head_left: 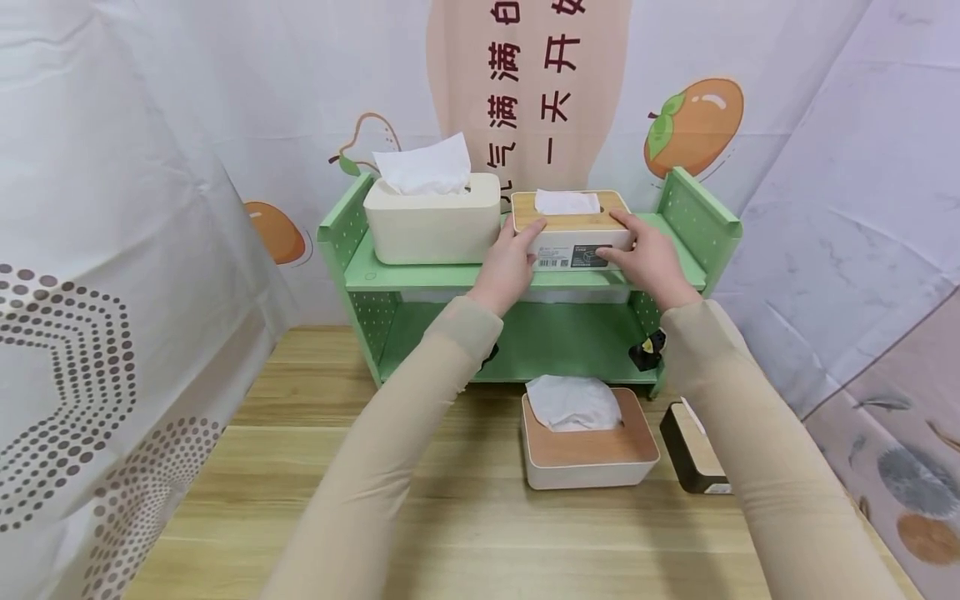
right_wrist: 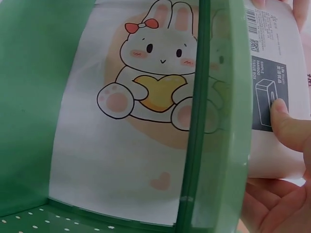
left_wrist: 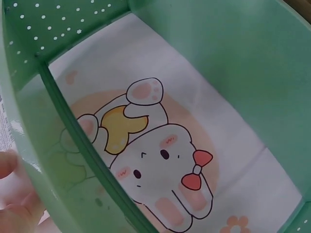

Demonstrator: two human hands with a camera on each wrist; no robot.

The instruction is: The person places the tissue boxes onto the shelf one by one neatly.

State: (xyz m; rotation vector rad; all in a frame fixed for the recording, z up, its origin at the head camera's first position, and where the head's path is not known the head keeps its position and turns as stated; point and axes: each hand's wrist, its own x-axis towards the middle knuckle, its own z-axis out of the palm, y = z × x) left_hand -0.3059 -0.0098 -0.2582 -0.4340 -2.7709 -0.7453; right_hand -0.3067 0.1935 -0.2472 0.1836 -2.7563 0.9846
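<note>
Green shelf (head_left: 570,342), head view: on my feed its upper board carries a cream tissue box (head_left: 435,232) with a white tissue (head_left: 424,169) standing out of its top.
Bamboo-lidded box (head_left: 577,223): I see it right of the cream one, at the upper board, between the two hands; a small tissue (head_left: 567,202) lies across its lid.
Brown-lidded box (head_left: 592,452): on the wooden table (head_left: 300,483), tissue bulging out; a dark-sided box (head_left: 690,442) sits near it, partly behind the right sleeve (head_left: 780,467).
Left hand (head_left: 506,265): arm stretched forward, fingers gripping the bamboo-lidded box's left end.
Right hand (head_left: 651,257): arm stretched forward, pinching the other end.
Rabbit print (left_wrist: 155,150), left wrist view: it fills most of my picture; the fingers are cut off at the edge, their hold I cannot tell here.
Printed label (right_wrist: 262,80), right wrist view: the thumb presses it, other fingers bent round the box's end.
</note>
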